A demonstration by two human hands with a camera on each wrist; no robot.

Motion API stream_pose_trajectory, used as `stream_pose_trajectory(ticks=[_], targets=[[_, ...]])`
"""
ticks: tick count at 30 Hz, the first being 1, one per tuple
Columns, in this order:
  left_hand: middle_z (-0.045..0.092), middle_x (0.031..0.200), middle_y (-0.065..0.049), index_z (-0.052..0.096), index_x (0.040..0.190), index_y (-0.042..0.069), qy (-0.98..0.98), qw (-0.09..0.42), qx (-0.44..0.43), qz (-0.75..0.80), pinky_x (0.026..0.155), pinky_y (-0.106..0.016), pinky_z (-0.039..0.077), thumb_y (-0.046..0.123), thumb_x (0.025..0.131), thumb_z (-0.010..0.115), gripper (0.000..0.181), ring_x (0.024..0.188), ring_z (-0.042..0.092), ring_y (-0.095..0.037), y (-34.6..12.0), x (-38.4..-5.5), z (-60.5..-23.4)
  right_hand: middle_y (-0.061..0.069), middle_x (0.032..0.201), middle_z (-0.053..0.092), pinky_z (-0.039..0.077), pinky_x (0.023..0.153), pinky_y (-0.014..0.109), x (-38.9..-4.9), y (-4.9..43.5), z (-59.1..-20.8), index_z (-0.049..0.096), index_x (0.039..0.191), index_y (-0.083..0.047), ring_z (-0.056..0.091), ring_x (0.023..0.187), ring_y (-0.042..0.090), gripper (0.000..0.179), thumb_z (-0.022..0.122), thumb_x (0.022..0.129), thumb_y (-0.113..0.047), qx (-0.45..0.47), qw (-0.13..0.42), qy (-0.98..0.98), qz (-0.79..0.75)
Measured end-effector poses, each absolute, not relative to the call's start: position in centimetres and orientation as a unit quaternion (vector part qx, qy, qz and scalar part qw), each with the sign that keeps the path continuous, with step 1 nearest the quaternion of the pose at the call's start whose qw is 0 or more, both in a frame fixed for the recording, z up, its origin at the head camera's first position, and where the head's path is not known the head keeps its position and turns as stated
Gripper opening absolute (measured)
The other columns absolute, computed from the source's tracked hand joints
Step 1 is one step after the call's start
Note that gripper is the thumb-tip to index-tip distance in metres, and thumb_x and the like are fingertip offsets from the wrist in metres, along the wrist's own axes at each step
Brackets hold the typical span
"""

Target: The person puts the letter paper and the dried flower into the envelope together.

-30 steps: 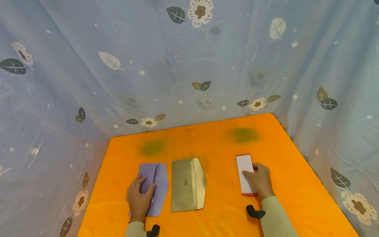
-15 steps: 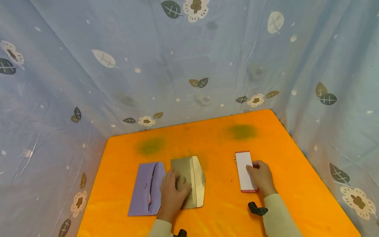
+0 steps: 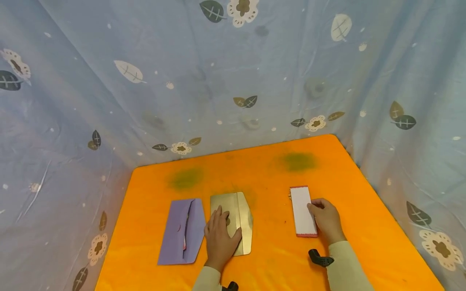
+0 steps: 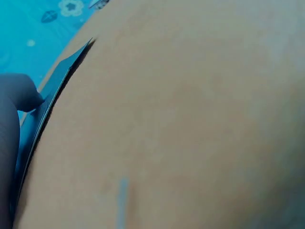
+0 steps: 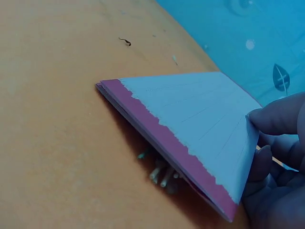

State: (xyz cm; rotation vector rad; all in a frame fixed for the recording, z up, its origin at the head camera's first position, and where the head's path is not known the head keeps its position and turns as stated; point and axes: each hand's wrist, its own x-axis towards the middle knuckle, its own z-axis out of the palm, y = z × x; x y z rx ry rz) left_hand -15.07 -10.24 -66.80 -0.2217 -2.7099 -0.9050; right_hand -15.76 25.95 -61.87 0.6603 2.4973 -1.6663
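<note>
My left hand (image 3: pixel 221 238) rests with its fingers spread on a gold envelope (image 3: pixel 245 226), whose pointed flap is folded out to the right. In the left wrist view, a finger (image 4: pixel 21 93) lies on the envelope (image 4: pixel 56 81), seen edge-on. A purple envelope (image 3: pixel 171 238) lies to the left, its flap out and the edge of something inside showing in the slit. At the right, my right hand (image 3: pixel 327 220) pinches the long edge of a white, lined card (image 3: pixel 302 212) with red ends. Pale strands (image 5: pixel 162 174) stick out from under the card (image 5: pixel 190 114).
All of this lies on an orange-covered table (image 3: pixel 269 173) with two greenish stains toward the back. Blue patterned curtains (image 3: pixel 204 81) stand around its back and sides. Dark wrist mounts (image 3: pixel 320 258) show below the hands. Small dark specks dot the cloth near the card.
My left hand has left the purple envelope and moved right onto the gold one. The right hand still pinches the card, its grip slightly shifted toward the edge.
</note>
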Motion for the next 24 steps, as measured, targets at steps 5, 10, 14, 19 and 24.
stream_pose_trajectory(ticks=[5,10,14,19,24], targets=[[0.044,0.167,-0.013,0.064,0.144,0.008,-0.933,0.144,-0.082,-0.321,0.115,-0.068,0.024,0.027,0.088,0.080,0.061,0.154,0.037,-0.036,-10.3,-15.0,-66.6,0.023,0.128,0.063,0.051,0.080,0.023,-15.6,26.0,-61.9,0.061,0.137,0.004,0.057,0.110,0.035,0.044,0.063,0.112,-0.032,0.224,0.030,0.799,-0.557],[0.045,0.166,-0.014,0.065,0.142,0.009,-0.926,0.152,-0.078,-0.337,0.113,-0.069,0.025,0.026,0.085,0.082,0.061,0.151,0.038,-0.038,-10.4,-14.8,-66.6,0.020,0.126,0.063,0.050,0.079,0.021,-15.4,26.1,-61.9,0.061,0.136,0.004,0.056,0.109,0.034,0.045,0.063,0.112,-0.033,0.224,0.035,0.788,-0.573],[0.038,0.170,-0.018,0.062,0.145,0.010,-0.917,0.158,-0.083,-0.357,0.113,-0.070,0.023,0.025,0.082,0.084,0.068,0.153,0.034,-0.042,-10.5,-14.8,-66.8,0.017,0.122,0.063,0.050,0.081,0.023,-15.1,26.4,-62.1,0.061,0.136,0.003,0.054,0.108,0.032,0.046,0.063,0.112,-0.036,0.216,0.036,0.774,-0.594],[0.035,0.171,-0.022,0.060,0.146,0.009,-0.914,0.169,-0.097,-0.357,0.110,-0.071,0.022,0.020,0.078,0.080,0.072,0.152,0.031,-0.044,-10.6,-14.8,-66.9,0.015,0.113,0.060,0.050,0.081,0.026,-14.9,26.6,-62.3,0.060,0.135,0.003,0.053,0.102,0.030,0.046,0.063,0.112,-0.037,0.213,0.027,0.747,-0.629],[0.040,0.169,-0.017,0.063,0.143,0.010,-0.910,0.163,-0.102,-0.366,0.110,-0.070,0.020,0.015,0.076,0.077,0.068,0.152,0.032,-0.043,-10.8,-14.6,-66.9,0.014,0.107,0.058,0.049,0.079,0.026,-14.5,26.5,-62.5,0.060,0.136,0.001,0.053,0.098,0.028,0.044,0.063,0.112,-0.036,0.223,0.016,0.734,-0.642]])
